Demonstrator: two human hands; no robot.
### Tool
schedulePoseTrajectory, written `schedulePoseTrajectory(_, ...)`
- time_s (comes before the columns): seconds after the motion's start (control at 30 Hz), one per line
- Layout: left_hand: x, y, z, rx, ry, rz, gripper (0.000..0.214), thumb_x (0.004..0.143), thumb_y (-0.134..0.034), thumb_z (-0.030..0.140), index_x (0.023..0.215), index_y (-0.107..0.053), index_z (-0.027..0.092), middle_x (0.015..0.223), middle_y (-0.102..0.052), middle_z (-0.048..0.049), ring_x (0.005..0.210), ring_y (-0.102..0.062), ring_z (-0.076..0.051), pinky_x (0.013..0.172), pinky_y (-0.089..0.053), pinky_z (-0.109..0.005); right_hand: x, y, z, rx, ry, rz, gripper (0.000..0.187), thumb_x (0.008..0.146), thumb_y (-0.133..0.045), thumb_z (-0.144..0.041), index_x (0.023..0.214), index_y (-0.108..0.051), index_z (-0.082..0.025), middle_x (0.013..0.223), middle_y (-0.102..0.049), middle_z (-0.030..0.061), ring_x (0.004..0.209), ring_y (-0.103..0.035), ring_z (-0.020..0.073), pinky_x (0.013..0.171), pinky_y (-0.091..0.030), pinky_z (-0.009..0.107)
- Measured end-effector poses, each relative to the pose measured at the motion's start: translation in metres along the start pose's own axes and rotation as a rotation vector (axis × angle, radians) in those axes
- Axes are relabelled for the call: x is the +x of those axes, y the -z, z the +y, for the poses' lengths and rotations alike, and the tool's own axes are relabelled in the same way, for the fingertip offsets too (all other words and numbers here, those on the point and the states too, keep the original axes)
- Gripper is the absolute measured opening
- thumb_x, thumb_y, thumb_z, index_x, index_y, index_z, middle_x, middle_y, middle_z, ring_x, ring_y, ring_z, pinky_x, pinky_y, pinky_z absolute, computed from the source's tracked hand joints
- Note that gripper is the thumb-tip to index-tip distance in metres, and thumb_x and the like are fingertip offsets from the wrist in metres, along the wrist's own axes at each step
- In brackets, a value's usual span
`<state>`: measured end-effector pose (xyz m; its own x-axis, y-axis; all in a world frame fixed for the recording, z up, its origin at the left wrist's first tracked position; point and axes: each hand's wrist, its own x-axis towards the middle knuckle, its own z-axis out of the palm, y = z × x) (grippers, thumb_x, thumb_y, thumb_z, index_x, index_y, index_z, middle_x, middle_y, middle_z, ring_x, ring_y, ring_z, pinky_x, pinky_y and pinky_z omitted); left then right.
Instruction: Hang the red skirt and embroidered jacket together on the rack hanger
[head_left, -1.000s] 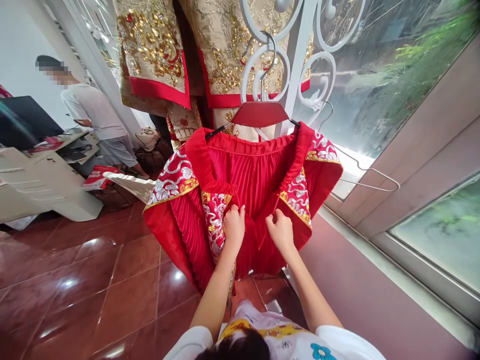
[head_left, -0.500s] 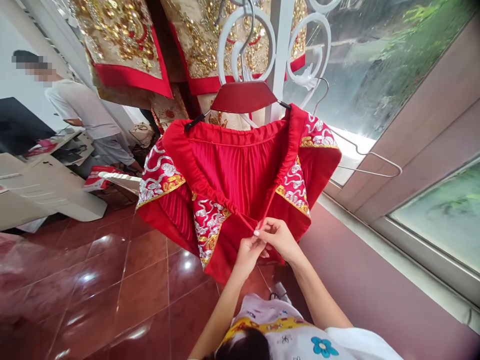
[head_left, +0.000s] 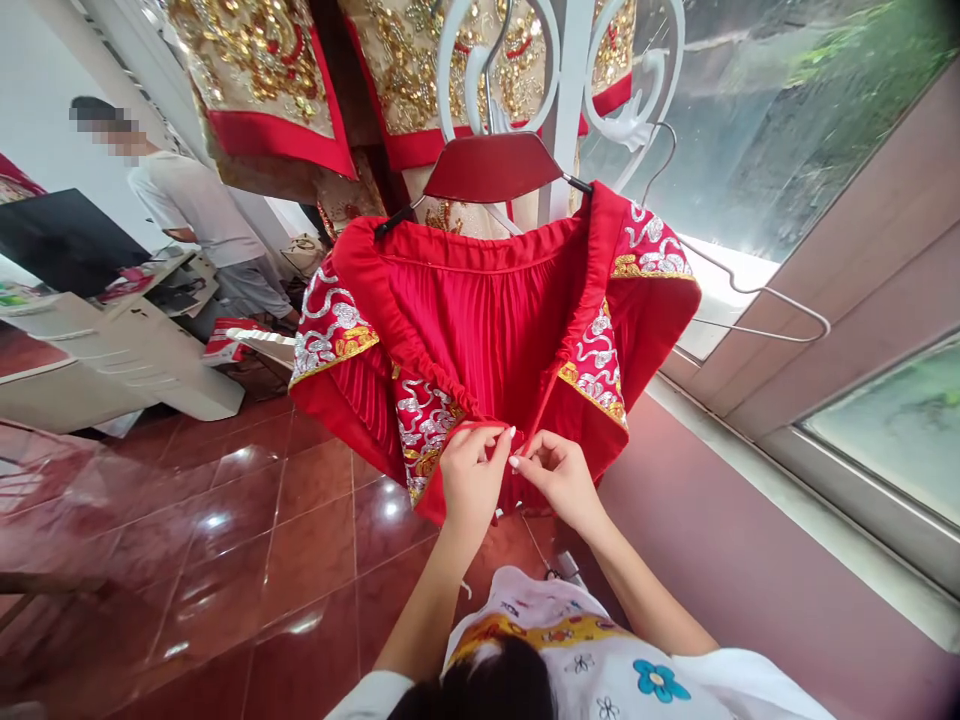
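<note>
A red pleated skirt [head_left: 472, 320] with silver and gold embroidered panels hangs by its gathered waistband from a red clip hanger [head_left: 491, 167]. A thin red drawstring [head_left: 538, 408] comes out of the waistband's front opening. My left hand [head_left: 471, 475] is closed on the drawstring's left part, thumb against the fingers, just below the gathered edge. Close beside it, my right hand [head_left: 561, 480] pinches the string's right part between thumb and fingertips. The two hands are slightly apart, in front of the skirt. My fingers partly hide the string ends.
Gold-sequined garments [head_left: 277, 75] with red hems hang behind. A white scrolled metal rack [head_left: 571, 80] holds an extra wire hanger [head_left: 780, 335]. Windows stand to the right. At left, a person in a white shirt [head_left: 187, 205] stands by a cream desk [head_left: 165, 365].
My hands were together at the string ends; now they are slightly apart, the left one higher and turned more back-up. The view has shifted, so the skirt sits slightly higher and further right.
</note>
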<state>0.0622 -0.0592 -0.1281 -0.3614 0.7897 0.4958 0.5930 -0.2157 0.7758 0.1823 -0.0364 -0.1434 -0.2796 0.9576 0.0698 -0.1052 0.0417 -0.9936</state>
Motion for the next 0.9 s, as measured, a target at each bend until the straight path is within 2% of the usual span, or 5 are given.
schedulePoseTrajectory(0.13,-0.001,-0.018,-0.007,-0.134,0.205,0.153,0.017,0.07,-0.062,0.02,0.076,-0.047,0.02,0.077,-0.055,0.0007,0.065,-0.053,-0.01,0.06,-0.046,-0.022,-0.006,0.0,0.0,-0.111,0.036,0.011,0.024,0.07,-0.064,-0.036,0.062,-0.05,-0.018,0.051,-0.043,-0.0054,0.048,-0.033,0.0072,0.046,-0.027,0.021)
schedulePoseTrajectory(0.23,-0.005,-0.026,-0.012,-0.52,0.379,0.067,0.025,0.071,-0.058,0.018,0.088,-0.04,0.021,0.094,-0.061,-0.0043,0.078,-0.062,-0.013,0.064,-0.05,-0.024,-0.008,0.003,0.003,-0.126,0.043,-0.002,0.024,0.071,-0.063,-0.035,0.062,-0.048,-0.018,0.052,-0.042,-0.0055,0.048,-0.033,0.0073,0.047,-0.026,0.021)
schedulePoseTrajectory(0.37,-0.005,-0.025,-0.014,-0.783,0.551,-0.059,0.029,0.07,-0.065,0.024,0.091,-0.047,0.017,0.082,-0.067,-0.0037,0.067,-0.064,-0.013,0.068,-0.052,-0.028,-0.005,0.009,0.007,-0.108,0.039,-0.004,0.024,0.072,-0.063,-0.032,0.062,-0.047,-0.018,0.052,-0.04,-0.0059,0.049,-0.032,0.0071,0.048,-0.026,0.021)
schedulePoseTrajectory(0.5,-0.011,-0.02,-0.023,-0.98,0.696,-0.018,0.034,0.058,-0.078,0.025,0.08,-0.054,0.016,0.073,-0.064,0.0009,0.066,-0.062,-0.009,0.068,-0.051,-0.023,0.001,0.01,0.006,-0.082,0.018,-0.032,0.022,0.07,-0.063,-0.032,0.063,-0.049,-0.017,0.053,-0.043,-0.0054,0.049,-0.033,0.0072,0.048,-0.026,0.021)
schedulePoseTrajectory(0.9,-0.028,-0.029,-0.036,-1.094,0.725,0.129,0.033,0.055,-0.08,0.03,0.074,-0.056,0.018,0.074,-0.059,0.0038,0.068,-0.056,-0.008,0.07,-0.048,-0.024,0.005,0.018,0.001,-0.096,0.052,-0.155,0.02,0.07,-0.063,-0.032,0.064,-0.05,-0.017,0.053,-0.041,-0.0058,0.049,-0.032,0.007,0.047,-0.027,0.021)
